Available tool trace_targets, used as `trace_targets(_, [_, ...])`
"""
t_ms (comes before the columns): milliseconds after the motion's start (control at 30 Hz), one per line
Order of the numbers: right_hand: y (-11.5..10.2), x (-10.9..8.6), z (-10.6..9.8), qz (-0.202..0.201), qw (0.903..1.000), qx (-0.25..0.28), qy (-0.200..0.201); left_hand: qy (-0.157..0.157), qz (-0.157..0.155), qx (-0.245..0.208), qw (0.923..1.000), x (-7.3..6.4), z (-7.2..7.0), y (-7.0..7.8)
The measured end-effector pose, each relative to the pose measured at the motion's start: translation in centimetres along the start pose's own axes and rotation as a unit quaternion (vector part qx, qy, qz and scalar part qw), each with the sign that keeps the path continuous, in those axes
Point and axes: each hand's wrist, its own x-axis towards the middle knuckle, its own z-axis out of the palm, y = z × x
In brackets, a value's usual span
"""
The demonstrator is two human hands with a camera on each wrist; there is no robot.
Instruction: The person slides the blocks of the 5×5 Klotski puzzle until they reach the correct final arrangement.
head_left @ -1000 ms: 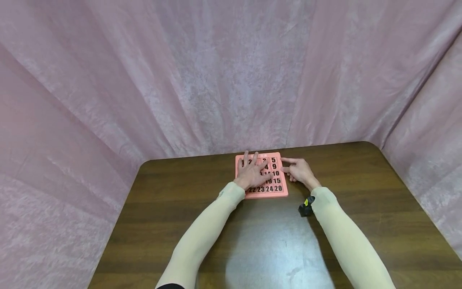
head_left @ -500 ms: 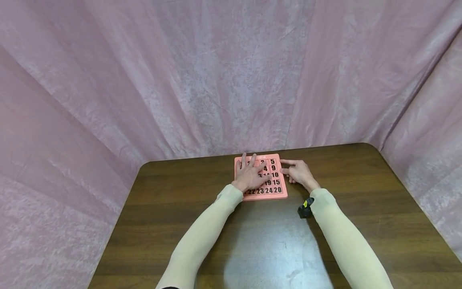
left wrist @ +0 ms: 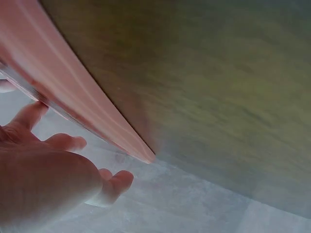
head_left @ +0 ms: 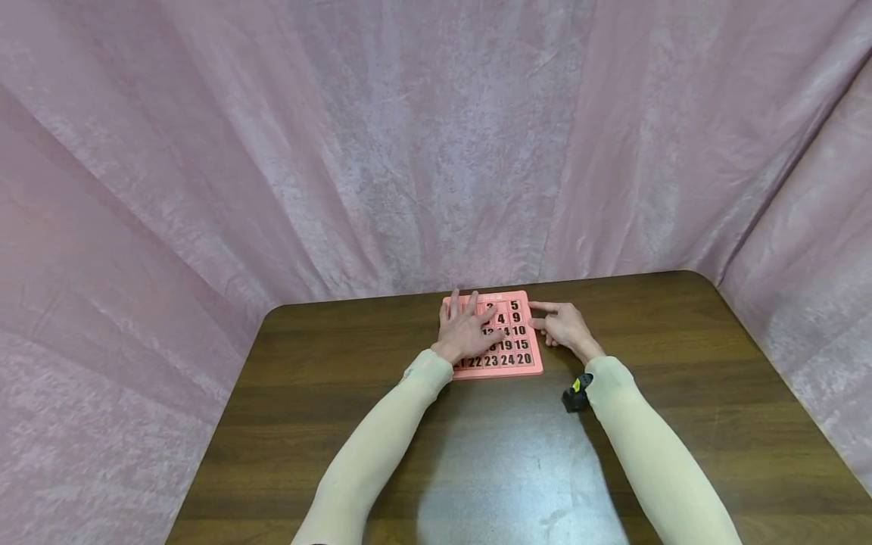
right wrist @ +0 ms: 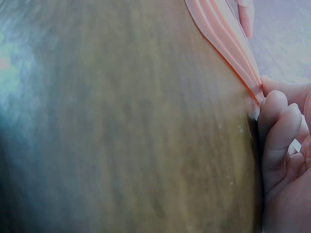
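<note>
1 pink no. board [head_left: 511, 345] under L hand [head_left: 465, 334], against R hand [head_left: 565, 326]

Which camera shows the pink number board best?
The head camera: most of the pink number board shows, numbers too, though the left hand covers some. The left and right wrist cameras show mainly its edge.

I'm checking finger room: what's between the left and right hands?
Part of the pink number board, with 5, 9 and 10 visible in the head view.
</note>
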Motion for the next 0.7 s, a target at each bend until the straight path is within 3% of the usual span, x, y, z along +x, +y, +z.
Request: trace_targets(700, [-0.3,-0.1,0.2,0.001,0.9999,-0.012,0.012,0.013,0.000,-0.015,0.9998,-0.6,0.1,-1.3])
